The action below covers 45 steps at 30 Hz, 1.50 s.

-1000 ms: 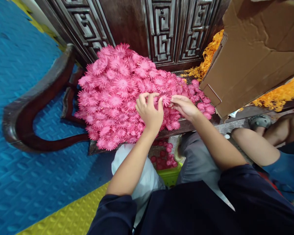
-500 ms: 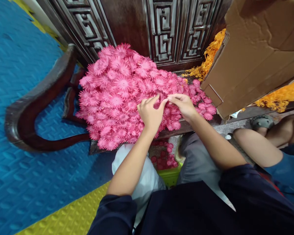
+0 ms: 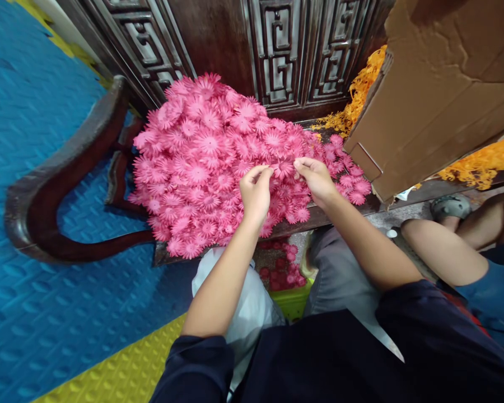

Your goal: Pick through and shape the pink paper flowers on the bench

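Note:
A large heap of pink artificial flower heads covers the wooden bench seat in front of me. Just above its near side, a single pink artificial flower spans the gap between my fingertips. My left hand is closed in a pinch at the flower's left edge. On the opposite edge, the thumb and fingers of my right hand are pinched together. Exactly where the fingertips grip the petals is hard to make out against the heap.
A curved dark wooden armrest stands left, over blue matting. A cardboard box leans at right among orange flower pieces. Below, a green container sits between my knees. Another person's bare leg is close on the right.
My hands were together at the fingertips and have drawn apart, the right one slightly rightward. The flower now shows spread between them. My left fingers have curled in from a more extended pose.

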{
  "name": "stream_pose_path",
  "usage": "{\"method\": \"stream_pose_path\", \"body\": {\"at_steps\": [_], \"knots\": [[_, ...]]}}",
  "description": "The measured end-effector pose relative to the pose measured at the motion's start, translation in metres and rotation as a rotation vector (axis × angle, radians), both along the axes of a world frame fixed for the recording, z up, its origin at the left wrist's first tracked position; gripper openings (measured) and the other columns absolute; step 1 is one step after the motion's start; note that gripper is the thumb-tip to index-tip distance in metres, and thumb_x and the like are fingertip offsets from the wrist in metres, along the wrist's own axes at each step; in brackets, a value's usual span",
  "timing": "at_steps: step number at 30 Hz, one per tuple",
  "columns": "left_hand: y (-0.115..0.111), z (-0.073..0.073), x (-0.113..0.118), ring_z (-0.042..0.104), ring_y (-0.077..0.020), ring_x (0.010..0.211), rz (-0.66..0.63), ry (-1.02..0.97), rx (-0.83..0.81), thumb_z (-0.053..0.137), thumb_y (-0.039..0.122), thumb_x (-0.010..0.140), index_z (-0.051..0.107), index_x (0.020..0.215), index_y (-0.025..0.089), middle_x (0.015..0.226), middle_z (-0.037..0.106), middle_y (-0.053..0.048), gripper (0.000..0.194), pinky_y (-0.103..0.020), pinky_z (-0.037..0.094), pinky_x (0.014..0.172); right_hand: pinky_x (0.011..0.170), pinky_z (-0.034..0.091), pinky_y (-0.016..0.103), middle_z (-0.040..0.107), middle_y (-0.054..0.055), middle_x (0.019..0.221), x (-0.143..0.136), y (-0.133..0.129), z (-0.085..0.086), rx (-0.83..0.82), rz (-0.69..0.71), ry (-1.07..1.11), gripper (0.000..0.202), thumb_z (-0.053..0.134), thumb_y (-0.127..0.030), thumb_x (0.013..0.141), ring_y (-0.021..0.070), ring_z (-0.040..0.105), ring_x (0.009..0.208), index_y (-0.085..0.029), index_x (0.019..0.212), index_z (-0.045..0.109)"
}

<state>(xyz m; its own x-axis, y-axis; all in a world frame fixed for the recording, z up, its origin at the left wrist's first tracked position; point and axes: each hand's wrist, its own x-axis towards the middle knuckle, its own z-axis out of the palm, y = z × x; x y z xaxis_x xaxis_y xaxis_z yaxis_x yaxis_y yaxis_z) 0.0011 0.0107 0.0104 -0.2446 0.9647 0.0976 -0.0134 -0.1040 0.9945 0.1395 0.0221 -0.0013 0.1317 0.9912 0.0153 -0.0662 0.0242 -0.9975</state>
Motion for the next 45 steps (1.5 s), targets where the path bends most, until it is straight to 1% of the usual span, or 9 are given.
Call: {"method": "stream_pose_path", "body": {"at_steps": [5, 20, 24, 26, 29, 32, 36, 41, 45], "knots": [[0.001, 0.001, -0.001, 0.056, -0.0108, 0.069, 0.038, 0.033, 0.019, 0.056, 0.020, 0.075, 0.060, 0.060, 0.019, 0.064, 0.060, 0.003, 0.016, -0.021, 0.043, 0.066, 0.060, 0.036, 0.024, 0.048, -0.004, 0.058, -0.003, -0.001, 0.002, -0.017, 0.030, -0.037, 0.028, 0.069, -0.045, 0.068, 0.0089, 0.043, 0.056, -0.019, 0.069, 0.058], [0.007, 0.000, -0.009, 0.058, -0.0118, 0.074, 0.089, 0.064, 0.045, 0.052, 0.016, 0.077, 0.061, 0.067, 0.019, 0.073, 0.065, 0.001, 0.014, -0.023, 0.045, 0.074, 0.056, 0.034, 0.025, 0.049, -0.004, 0.056, -0.005, -0.002, 0.006, -0.018, 0.086, -0.046, 0.031, 0.072, -0.044, 0.063, 0.0078, 0.040, 0.053, -0.017, 0.063, 0.058], [0.009, -0.001, -0.009, 0.059, -0.0123, 0.077, -0.030, 0.079, -0.007, 0.051, 0.015, 0.079, 0.062, 0.069, 0.018, 0.076, 0.066, 0.000, 0.015, -0.023, 0.045, 0.076, 0.061, 0.039, 0.026, 0.054, -0.003, 0.059, 0.001, 0.000, 0.004, -0.035, 0.115, -0.076, 0.033, 0.072, -0.048, 0.061, 0.0094, 0.046, 0.056, -0.019, 0.065, 0.059], [0.007, -0.001, -0.006, 0.058, -0.0124, 0.075, -0.103, 0.111, -0.017, 0.051, 0.014, 0.079, 0.060, 0.067, 0.018, 0.073, 0.064, 0.001, 0.015, -0.023, 0.044, 0.075, 0.070, 0.043, 0.027, 0.059, -0.001, 0.066, 0.002, 0.001, 0.003, 0.010, 0.079, -0.092, 0.033, 0.070, -0.051, 0.062, 0.0117, 0.052, 0.065, -0.020, 0.065, 0.058], [0.004, -0.002, -0.002, 0.056, -0.0121, 0.070, -0.154, 0.164, 0.014, 0.051, 0.013, 0.079, 0.056, 0.065, 0.019, 0.069, 0.061, 0.001, 0.016, -0.023, 0.043, 0.072, 0.084, 0.044, 0.029, 0.063, 0.001, 0.078, -0.002, -0.001, 0.002, 0.121, 0.011, -0.157, 0.032, 0.062, -0.053, 0.072, 0.0148, 0.057, 0.083, -0.021, 0.072, 0.060], [0.002, -0.004, -0.002, 0.054, -0.0124, 0.069, -0.172, 0.228, 0.066, 0.049, 0.015, 0.081, 0.052, 0.065, 0.019, 0.069, 0.059, 0.000, 0.017, -0.024, 0.042, 0.071, 0.090, 0.044, 0.031, 0.065, 0.004, 0.091, -0.008, -0.007, 0.002, 0.224, 0.006, -0.264, 0.028, 0.055, -0.047, 0.080, 0.0165, 0.058, 0.092, -0.022, 0.090, 0.061], [0.003, -0.007, -0.005, 0.055, -0.0136, 0.074, -0.153, 0.331, 0.143, 0.046, 0.020, 0.083, 0.052, 0.069, 0.020, 0.074, 0.059, -0.001, 0.016, -0.025, 0.041, 0.075, 0.094, 0.044, 0.036, 0.065, 0.005, 0.104, -0.011, -0.012, -0.001, 0.281, 0.064, -0.438, 0.028, 0.056, -0.031, 0.080, 0.0191, 0.059, 0.096, -0.023, 0.106, 0.059], [0.004, -0.010, -0.006, 0.056, -0.0145, 0.080, -0.236, 0.390, 0.169, 0.046, 0.021, 0.084, 0.053, 0.071, 0.020, 0.078, 0.060, -0.002, 0.015, -0.026, 0.041, 0.078, 0.099, 0.041, 0.035, 0.065, 0.006, 0.107, -0.013, -0.009, -0.003, 0.313, 0.074, -0.497, 0.027, 0.052, -0.020, 0.076, 0.0201, 0.057, 0.103, -0.020, 0.102, 0.060], [0.003, -0.005, -0.007, 0.055, -0.0143, 0.078, -0.302, 0.359, 0.204, 0.045, 0.025, 0.086, 0.053, 0.071, 0.020, 0.078, 0.060, -0.002, 0.018, -0.026, 0.042, 0.076, 0.095, 0.042, 0.033, 0.065, 0.004, 0.095, -0.014, -0.006, -0.002, 0.251, 0.074, -0.357, 0.015, 0.057, -0.025, 0.074, 0.0182, 0.058, 0.095, -0.020, 0.088, 0.060]]}}
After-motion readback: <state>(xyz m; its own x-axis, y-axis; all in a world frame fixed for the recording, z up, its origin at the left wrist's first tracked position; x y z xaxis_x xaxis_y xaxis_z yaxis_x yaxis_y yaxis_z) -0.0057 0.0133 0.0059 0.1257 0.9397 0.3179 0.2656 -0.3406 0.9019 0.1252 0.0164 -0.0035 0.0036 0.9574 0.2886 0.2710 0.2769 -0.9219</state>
